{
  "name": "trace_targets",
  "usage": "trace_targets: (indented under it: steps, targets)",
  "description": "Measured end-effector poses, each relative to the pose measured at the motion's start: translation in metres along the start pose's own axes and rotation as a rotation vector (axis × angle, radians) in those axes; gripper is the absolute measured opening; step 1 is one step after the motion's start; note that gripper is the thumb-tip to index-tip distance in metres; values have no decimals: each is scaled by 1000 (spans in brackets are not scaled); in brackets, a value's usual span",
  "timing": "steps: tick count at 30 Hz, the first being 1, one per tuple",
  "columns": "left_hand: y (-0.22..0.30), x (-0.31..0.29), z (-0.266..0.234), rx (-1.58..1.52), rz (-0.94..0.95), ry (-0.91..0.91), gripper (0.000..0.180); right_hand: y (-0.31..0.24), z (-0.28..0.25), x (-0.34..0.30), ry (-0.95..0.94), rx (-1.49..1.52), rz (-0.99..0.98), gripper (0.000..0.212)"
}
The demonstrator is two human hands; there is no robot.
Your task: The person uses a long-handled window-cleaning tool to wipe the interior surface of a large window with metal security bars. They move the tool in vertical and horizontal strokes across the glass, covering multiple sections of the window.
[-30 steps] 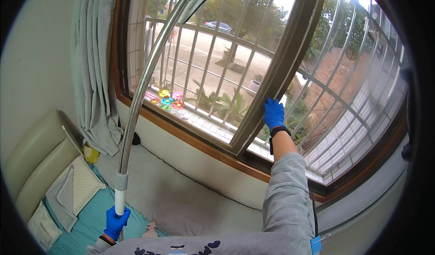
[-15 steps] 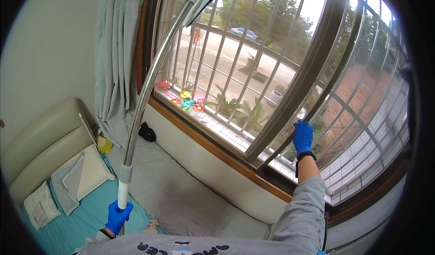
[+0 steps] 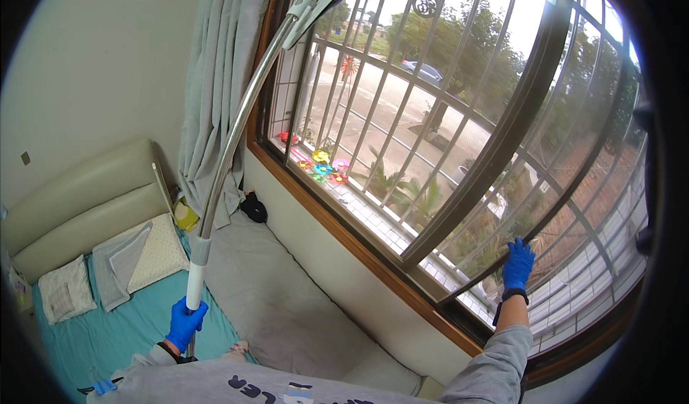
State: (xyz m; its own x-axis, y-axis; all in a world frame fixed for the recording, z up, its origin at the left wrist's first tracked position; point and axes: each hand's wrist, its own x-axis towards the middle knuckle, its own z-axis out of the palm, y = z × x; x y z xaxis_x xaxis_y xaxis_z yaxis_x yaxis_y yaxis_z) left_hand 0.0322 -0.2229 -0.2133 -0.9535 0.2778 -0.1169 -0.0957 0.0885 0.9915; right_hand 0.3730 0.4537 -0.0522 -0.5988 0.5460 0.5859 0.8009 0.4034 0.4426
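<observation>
My left hand [image 3: 185, 323], in a blue glove, grips the white handle of a long metal pole [image 3: 233, 135]. The pole curves up to a flat cleaning head [image 3: 316, 2] that rests high against the window glass near the top left. My right hand [image 3: 517, 263], also in a blue glove, lies flat with fingers spread against the dark frame of the sliding window sash [image 3: 495, 153] at the lower right. A black band sits on that wrist. Metal bars [image 3: 380, 95] stand outside the glass.
A wooden window sill [image 3: 344, 232] runs diagonally. Below it lies a grey padded bench [image 3: 280, 296]. A teal bed [image 3: 115, 332] with pillows and a beige headboard [image 3: 79, 196] sits at the left. A grey curtain [image 3: 212, 95] hangs beside the window. Colourful small things [image 3: 323, 168] sit on the outer ledge.
The sash has slid to the right with my right hand on its frame, widening the opening. My view has shifted right. The left hand keeps its grip on the pole.
</observation>
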Motion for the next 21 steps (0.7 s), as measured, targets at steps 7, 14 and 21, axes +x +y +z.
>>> trace_targets:
  steps: [7, 14, 21]
  targets:
    - [-10, -1, -6, 36, -10, 63, 13, 57, 1, -43, -146, -32, 189, 49]
    - [-20, -17, -14, 49, -47, 104, 16, 123, 17, -76, -228, -149, 281, 54]
    - [-26, -29, -22, 46, -70, 139, 15, 180, 45, -98, -417, -300, 704, 35]
